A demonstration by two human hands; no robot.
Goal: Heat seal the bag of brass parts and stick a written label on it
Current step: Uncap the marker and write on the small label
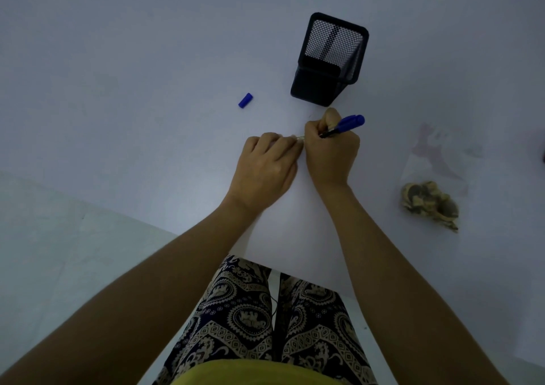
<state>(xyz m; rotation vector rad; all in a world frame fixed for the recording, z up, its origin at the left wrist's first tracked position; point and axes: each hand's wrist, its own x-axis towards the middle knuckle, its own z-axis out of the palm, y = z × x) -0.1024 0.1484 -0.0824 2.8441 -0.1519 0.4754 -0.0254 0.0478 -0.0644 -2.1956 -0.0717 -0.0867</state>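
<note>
The right hand [331, 148] is curled around a blue pen [343, 126], pinching it near the tip, so that the barrel slants up and to the right past the thumb. The pen's tip points down at the white table [147, 75], hidden behind the fingers, so whether it touches anything cannot be told. The left hand [267, 165] lies palm down just beside the right one, its fingers bent, with the fingertips meeting the right hand's knuckles. Between the two hands a small pale sliver shows, possibly the label; it is too small and too covered to be sure, and whether the left fingers pinch it or only press on it cannot be told.

The bag of brass parts [430, 198] lies well apart from both hands, off to the right on the table. It is clear plastic, with the brass pieces bunched in its lower end and the flat, see-through upper part stretching away toward the far side. Neither hand touches it.

A blue pen cap [245, 100] lies alone on the table, beyond and to the left of the left hand. A black mesh pen holder [328, 60] stands just beyond the right hand, near the thumb.
</note>
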